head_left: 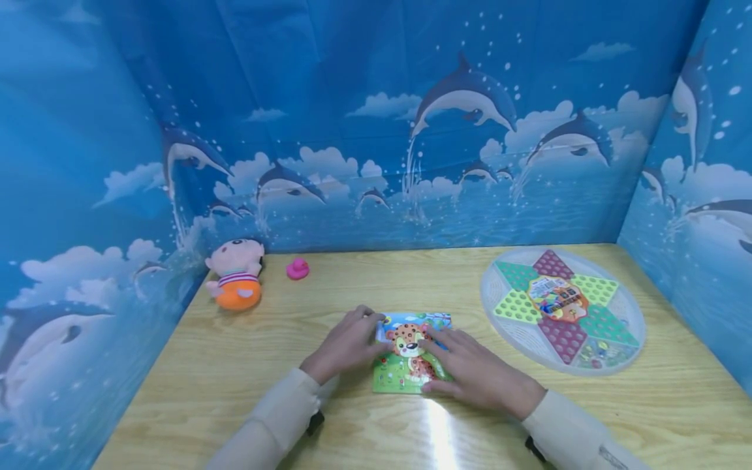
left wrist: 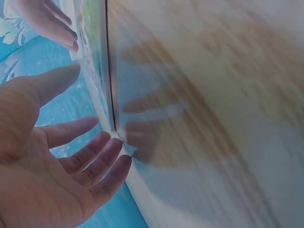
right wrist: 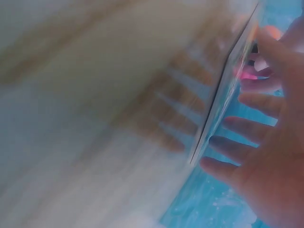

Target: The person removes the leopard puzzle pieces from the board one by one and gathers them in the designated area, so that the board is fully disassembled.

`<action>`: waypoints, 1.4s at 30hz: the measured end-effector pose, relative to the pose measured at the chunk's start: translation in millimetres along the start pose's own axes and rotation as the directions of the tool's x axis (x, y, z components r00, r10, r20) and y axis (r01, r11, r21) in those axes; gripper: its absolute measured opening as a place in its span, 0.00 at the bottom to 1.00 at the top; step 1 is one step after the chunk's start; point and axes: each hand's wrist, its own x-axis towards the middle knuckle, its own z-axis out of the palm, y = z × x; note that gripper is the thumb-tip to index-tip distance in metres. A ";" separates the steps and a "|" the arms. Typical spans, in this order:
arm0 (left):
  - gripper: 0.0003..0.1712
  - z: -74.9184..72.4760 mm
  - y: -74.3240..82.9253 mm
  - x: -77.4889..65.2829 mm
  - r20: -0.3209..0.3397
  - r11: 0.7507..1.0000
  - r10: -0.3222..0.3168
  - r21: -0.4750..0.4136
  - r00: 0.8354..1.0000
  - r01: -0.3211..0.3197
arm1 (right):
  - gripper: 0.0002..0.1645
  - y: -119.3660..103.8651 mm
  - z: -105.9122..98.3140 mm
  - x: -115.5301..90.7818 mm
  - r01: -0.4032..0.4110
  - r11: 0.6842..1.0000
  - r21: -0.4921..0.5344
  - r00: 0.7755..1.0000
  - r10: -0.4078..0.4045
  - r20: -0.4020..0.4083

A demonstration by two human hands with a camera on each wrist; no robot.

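A flat square picture board (head_left: 407,346) with a spotted leopard cub on it lies on the wooden table, possibly a puzzle. At its left edge is my left hand (head_left: 349,343), thumb reaching over the picture. My right hand (head_left: 476,369) spreads its fingers over the board's right side, covering part of the cub. From the left wrist, the left hand (left wrist: 57,166) shows loosely bent fingers by the board's corner. The right wrist view has the right hand (right wrist: 266,147) with fingers extended alongside the thin board edge (right wrist: 221,99).
A round Chinese checkers board (head_left: 511,336) with a coloured star and marbles under its surface lies at the right. Back left are a plush doll (head_left: 236,274) in orange shorts and a pink rubber duck (head_left: 297,269). Dolphin-print curtains (head_left: 352,85) enclose the table (head_left: 235,365).
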 end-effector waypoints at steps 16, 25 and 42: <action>0.32 4.3 0.9 15.6 0.013 0.997 -0.067 0.023 0.998 0.067 | 0.46 -4.1 -0.4 13.9 0.025 1.000 -0.004 0.995 -0.025 0.095; 0.33 5.2 1.4 17.8 0.008 0.996 -0.083 0.014 0.997 0.083 | 0.45 -4.9 -4.2 14.6 0.035 0.999 0.007 0.994 -0.035 0.101; 0.33 3.4 0.0 20.1 0.007 0.992 -0.121 -0.027 0.993 0.121 | 0.45 -6.4 -1.3 16.6 0.024 1.000 0.016 0.995 -0.026 0.100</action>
